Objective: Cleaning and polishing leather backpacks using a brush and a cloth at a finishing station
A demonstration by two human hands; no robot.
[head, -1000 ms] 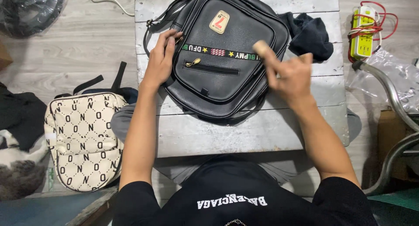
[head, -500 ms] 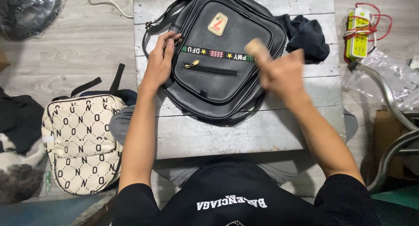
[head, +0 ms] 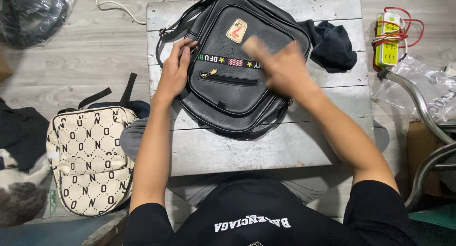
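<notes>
A black leather backpack (head: 228, 101) lies flat on a small grey wooden table (head: 266, 151), front pocket up. My left hand (head: 173, 70) grips its left edge by the zipper, fingers curled over the seam. My right hand (head: 285, 68) is blurred over the upper right of the bag's front and is closed around a small tan object (head: 251, 45) whose end sticks out toward the bag's badge. What the tan object is cannot be made out.
A dark cloth (head: 332, 44) lies on the table beside the bag. On the floor are a cream patterned backpack (head: 88, 158) at left, a black plastic bag (head: 28, 13) at top left, and a yellow-green power strip (head: 388, 42) with red cable at right. A metal tube frame (head: 422, 113) curves along the right.
My right hand has swept left and upward across the bag's front with the tan object. My left hand has stayed on the bag's left edge.
</notes>
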